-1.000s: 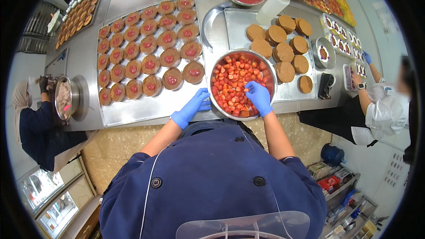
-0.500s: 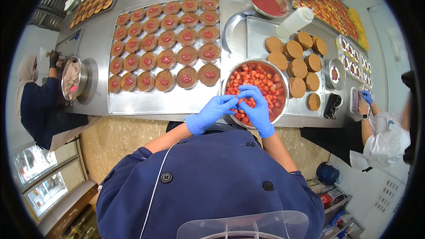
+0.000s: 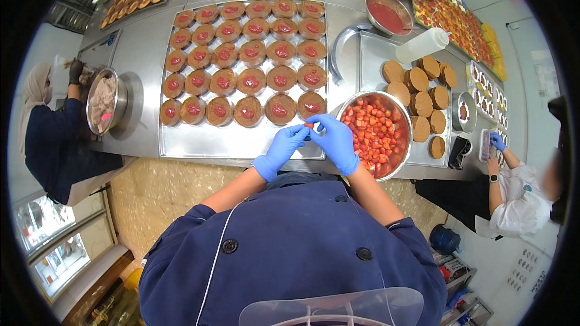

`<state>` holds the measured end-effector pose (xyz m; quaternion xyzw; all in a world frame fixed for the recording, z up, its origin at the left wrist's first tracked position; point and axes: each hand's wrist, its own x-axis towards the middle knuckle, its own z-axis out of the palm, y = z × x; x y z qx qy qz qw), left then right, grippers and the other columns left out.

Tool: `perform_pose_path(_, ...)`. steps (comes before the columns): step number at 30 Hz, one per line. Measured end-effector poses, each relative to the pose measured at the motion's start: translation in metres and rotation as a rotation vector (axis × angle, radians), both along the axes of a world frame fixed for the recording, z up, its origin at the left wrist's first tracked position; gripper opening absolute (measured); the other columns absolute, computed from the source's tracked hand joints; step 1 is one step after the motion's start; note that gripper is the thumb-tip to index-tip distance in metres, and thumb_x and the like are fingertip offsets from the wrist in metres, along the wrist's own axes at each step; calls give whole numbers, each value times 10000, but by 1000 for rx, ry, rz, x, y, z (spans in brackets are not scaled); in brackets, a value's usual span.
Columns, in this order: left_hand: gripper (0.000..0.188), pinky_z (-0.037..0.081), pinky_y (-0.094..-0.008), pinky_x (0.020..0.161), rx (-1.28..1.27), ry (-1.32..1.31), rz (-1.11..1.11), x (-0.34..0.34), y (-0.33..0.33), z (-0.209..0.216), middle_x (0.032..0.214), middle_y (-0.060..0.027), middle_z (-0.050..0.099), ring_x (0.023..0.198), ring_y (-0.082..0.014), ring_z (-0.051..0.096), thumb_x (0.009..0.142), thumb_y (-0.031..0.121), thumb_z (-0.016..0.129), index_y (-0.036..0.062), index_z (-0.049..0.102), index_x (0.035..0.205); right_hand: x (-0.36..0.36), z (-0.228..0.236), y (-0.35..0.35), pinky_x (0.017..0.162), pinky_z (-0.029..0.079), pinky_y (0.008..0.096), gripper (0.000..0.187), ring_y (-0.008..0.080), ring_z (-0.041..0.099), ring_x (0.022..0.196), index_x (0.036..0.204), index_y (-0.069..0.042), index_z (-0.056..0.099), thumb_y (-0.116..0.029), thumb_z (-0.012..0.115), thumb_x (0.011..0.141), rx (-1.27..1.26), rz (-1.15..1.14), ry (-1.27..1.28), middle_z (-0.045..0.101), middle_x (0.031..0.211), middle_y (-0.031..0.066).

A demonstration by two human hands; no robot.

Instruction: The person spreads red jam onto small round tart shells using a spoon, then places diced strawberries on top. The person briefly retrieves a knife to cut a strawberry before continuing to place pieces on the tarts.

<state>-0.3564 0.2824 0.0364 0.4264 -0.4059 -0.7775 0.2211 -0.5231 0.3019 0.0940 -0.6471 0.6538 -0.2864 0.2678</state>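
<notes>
Both my hands wear blue gloves and meet fingertip to fingertip above the near right part of a metal tray [image 3: 241, 150]. My left hand [image 3: 281, 151] and my right hand [image 3: 335, 143] are closed in a pinch around a small red strawberry piece [image 3: 309, 125]. Just beyond the fingertips is a round brown cake [image 3: 302, 112] topped with red sauce. Rows of similar cakes in clear collars fill most of the tray. To the right of my right hand stands a steel bowl [image 3: 406, 156] of cut strawberries [image 3: 376, 133].
Plain cake rounds [image 3: 421, 105] sit on a tray at the right, beside a white squeeze bottle [image 3: 423, 45]. A bowl of red sauce [image 3: 386, 18] stands behind. One co-worker [image 3: 54, 127] works at the left by a bowl of brownish cream [image 3: 103, 105], another [image 3: 513, 187] at the right.
Both my hands have moved left, from over the strawberry bowl to the near edge of the cake tray, with the strawberry piece between the fingertips. The view has shifted slightly.
</notes>
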Motion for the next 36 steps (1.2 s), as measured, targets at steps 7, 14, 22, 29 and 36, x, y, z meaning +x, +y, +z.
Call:
perform_pose_path(7,397,450,-321,947,63,-19,-1,81,-17,2,1222,-54,602,1094,-178,604,1011,323,470,93,519,1331,18,-79,-69,593,487,429,120,298,658,701,863,-173,604,-253,678,813,102,-269,333,689,779,50)
perform_pose_path(14,374,447,-340,967,117,-120,-74,162,-20,-5,1175,-70,616,1086,-194,605,1001,325,466,67,556,1256,35,-120,-83,617,511,419,66,314,654,706,822,-180,657,-244,637,823,167,-403,465,681,788,67)
perform_pose_path(22,364,445,-324,971,152,-96,-236,175,-33,-7,1170,-73,610,1098,-184,592,1009,316,448,69,559,1252,-32,-30,21,650,511,322,125,214,672,740,941,-148,731,-192,669,841,-165,-649,221,691,865,59)
perform_pose_path(29,446,419,-298,985,170,49,-571,71,-24,-12,1253,-42,565,1137,-169,559,996,366,481,98,474,1353,-88,-67,77,682,522,386,147,243,670,809,921,-168,711,-197,688,779,170,-131,462,666,867,50)
perform_pose_path(36,539,446,-343,951,-31,33,-414,-69,1,-39,1222,-135,574,1182,-201,513,846,389,716,21,521,1189,-97,-61,69,671,520,384,149,246,665,806,929,-169,691,-218,678,789,331,-49,524,662,870,85)
